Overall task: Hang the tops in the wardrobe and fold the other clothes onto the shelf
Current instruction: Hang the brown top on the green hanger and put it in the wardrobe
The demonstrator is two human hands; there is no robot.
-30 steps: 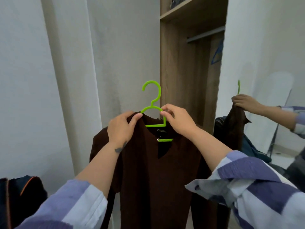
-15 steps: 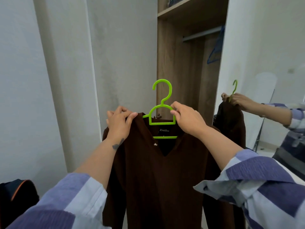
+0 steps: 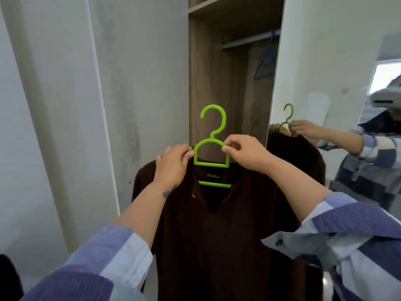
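Hands raised at chest height hold one garment between them. The left hand (image 3: 173, 164) is curled over the left shoulder of the brown top (image 3: 217, 235), its fingers pinching cloth and the left end of the green hanger (image 3: 211, 148) together. The right hand (image 3: 249, 154) grips the hanger's right shoulder, thumb and forefinger closed on the plastic at the curve. Both forearms are bare, with striped blue-and-white sleeves pushed back towards the elbows.

The hanger is smooth moulded plastic with a round hook standing upright, an arched neck and a lower bar showing inside the V-shaped neckline. The top is dark, finely ribbed and hangs straight down, a small label at the collar.

Behind the hook stands the open wardrobe (image 3: 208, 83), wood-grained inside, with a grey rail (image 3: 245, 42) high above the hook and a shelf (image 3: 227, 7) above that. A blue hanger (image 3: 265, 61) hangs on the rail's right end; the rail to its left is bare. A mirrored door (image 3: 325, 61) edges the opening on the right and a pale wall (image 3: 141, 72) on the left.
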